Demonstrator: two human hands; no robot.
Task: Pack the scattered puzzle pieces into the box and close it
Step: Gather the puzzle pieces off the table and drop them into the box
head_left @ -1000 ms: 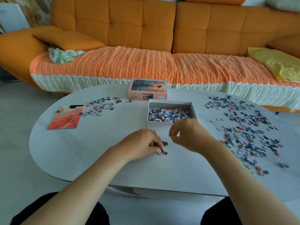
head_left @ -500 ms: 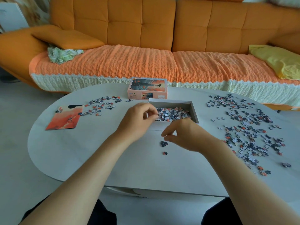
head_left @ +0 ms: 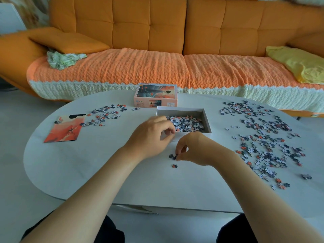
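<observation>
The open white box [head_left: 182, 109] stands mid-table with puzzle pieces [head_left: 190, 122] heaped inside. My left hand [head_left: 150, 135] hovers at the box's near-left corner with fingers and thumb curled together; I see no piece in them. In front of the box, my right hand [head_left: 194, 148] pinches a dark piece cluster [head_left: 172, 156] lying on the table. One orange-and-dark piece [head_left: 174, 166] lies just nearer me. A large scatter of pieces [head_left: 266, 137] covers the table's right side, and a smaller scatter [head_left: 105, 115] lies at the left. The picture lid [head_left: 156, 95] sits behind the box.
An orange picture card [head_left: 66, 128] lies at the table's [head_left: 98, 165] left. A stray clump of pieces [head_left: 306, 176] sits near the right front edge. An orange sofa [head_left: 157, 32] with cushions runs behind the table.
My left hand rose from the pieces on the table to the box's near-left corner. My right hand dropped from in front of the box onto the dark cluster.
</observation>
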